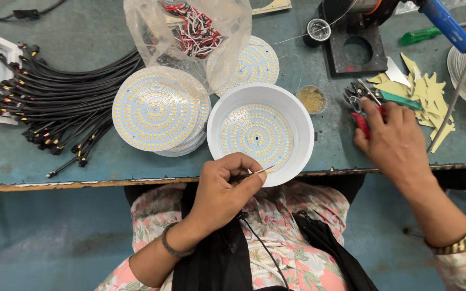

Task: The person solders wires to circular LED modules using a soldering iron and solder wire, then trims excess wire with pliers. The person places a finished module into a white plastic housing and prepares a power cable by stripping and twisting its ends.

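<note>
White plastic forms the round housing point(260, 133) at the near edge of the tabletop point(82, 156), with a disc of small yellow LEDs point(255, 136) seated inside it; your left hand point(223, 191) sits just at its near rim, fingers point(244, 164) pressed together in a pinch on the thin black cable point(257, 237), whose bared red and white wire tips point(262, 171) poke out over the disc's lower edge; the cable itself trails down across your lap. Your right hand point(392, 140) is well apart to the right, fingers curled over the red-handled pliers point(363, 108); whether they have closed on the handles, I cannot tell.

Risks, as I judge them: the housing overhangs the tabletop's edge, so a nudge from your left wrist could tip it toward your lap; the wire tips could scrape the LEDs if your pinch slips; reaching without looking could knock the small dish of yellowish paste point(312, 99) just beyond the housing.

Further out, a stack of bare LED discs point(157, 110) lies to the left; beyond it a bundle of black leads point(55, 108); a clear bag of red and white wires point(195, 29) sits behind.
</note>
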Demonstrator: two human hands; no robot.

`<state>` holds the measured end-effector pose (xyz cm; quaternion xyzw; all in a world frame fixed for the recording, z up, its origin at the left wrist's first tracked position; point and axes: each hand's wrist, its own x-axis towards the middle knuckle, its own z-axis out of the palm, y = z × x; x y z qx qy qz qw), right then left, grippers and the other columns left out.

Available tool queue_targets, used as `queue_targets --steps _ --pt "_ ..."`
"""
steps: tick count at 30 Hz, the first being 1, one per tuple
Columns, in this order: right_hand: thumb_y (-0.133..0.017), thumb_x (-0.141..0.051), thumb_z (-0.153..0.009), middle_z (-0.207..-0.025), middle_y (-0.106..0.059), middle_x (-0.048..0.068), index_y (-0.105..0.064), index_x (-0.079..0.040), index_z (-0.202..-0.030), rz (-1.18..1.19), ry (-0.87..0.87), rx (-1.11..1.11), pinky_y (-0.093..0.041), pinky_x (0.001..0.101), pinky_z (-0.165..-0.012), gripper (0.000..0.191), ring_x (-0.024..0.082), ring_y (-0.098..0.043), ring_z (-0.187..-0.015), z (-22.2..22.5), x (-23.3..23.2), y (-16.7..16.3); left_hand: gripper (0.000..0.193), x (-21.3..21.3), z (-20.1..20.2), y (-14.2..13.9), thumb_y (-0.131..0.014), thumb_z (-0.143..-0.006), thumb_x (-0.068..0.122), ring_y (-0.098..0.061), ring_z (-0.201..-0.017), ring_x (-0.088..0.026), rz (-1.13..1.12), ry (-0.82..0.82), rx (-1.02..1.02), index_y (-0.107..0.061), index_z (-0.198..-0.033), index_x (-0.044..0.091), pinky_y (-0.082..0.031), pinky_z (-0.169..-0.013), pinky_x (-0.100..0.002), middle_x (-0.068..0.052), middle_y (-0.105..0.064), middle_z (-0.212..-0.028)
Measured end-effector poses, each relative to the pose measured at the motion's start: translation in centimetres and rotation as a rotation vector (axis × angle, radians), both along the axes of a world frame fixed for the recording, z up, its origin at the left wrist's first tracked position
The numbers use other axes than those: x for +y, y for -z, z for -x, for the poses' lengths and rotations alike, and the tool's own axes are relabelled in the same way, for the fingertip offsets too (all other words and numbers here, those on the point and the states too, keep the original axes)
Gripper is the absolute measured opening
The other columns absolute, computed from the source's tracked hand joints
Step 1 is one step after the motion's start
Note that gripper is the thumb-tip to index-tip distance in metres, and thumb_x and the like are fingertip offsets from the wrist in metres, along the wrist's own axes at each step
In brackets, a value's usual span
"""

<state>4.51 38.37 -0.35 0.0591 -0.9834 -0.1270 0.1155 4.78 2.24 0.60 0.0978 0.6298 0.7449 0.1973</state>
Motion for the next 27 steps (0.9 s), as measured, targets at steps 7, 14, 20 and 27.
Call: queue_targets --steps 7,14,20,27 --pt "-0.075 -0.007 -0.089 -0.124 -0.059 0.02 -0.055 -0.01 -0.152 0.314 0.013 0.164 -0.05 0.0445 -0.103 0.066 0.036 -0.059 -0.113 -0.7 0.2 -0.9 0.011 0.6 -0.2 0.2 -0.071 -0.092 0.008 -0.054 -0.064 0.002 -0.001 -0.024 0.027 -0.07 -0.091 -0.002 -0.04 -0.054 -0.017 0.003 -0.068 -0.073" --pt "-0.075 -0.018 -0.079 -0.129 -0.067 0.018 -0.045 0.005 -0.151 1.841 -0.061 -0.527 -0.051 0.0413 -0.104 0.081 0.027 -0.066 -0.116 -8.6 -9.0 -0.9 0.013 2.0 -0.3 -0.5 -0.071 -0.094 0.007 -0.058 -0.069 0.0 -0.019 -0.017 0.045 -0.073 -0.097 -0.006 -0.046 -0.059 -0.018 -0.002 -0.072 -0.08" --pt "-0.073 -0.013 -0.078 -0.12 -0.063 0.012 -0.049 0.0 -0.144 1.895 -0.073 -0.841 -0.048 0.0371 -0.103 0.072 0.022 -0.06 -0.112 -8.9 -12.9 -0.6 0.014 2.2 -0.6 -1.2 -0.066 -0.094 0.001 -0.068 -0.064 -0.009 -0.221 0.063 -0.077 -0.07 -0.099 -0.011 -0.056 -0.056 -0.024 -0.01 -0.074 -0.078" --pt "-0.071 -0.007 -0.076 -0.112 -0.06 0.01 -0.055 0.001 -0.133 1.861 -0.103 -0.847 -0.049 0.0344 -0.097 0.06 0.019 -0.058 -0.105 -8.9 -12.9 -0.4 0.014 2.0 -0.6 -1.8 -0.065 -0.094 0.002 -0.072 -0.062 -0.01 -0.138 0.077 -0.057 -0.07 -0.097 -0.011 -0.059 -0.056 -0.024 -0.011 -0.075 -0.075"
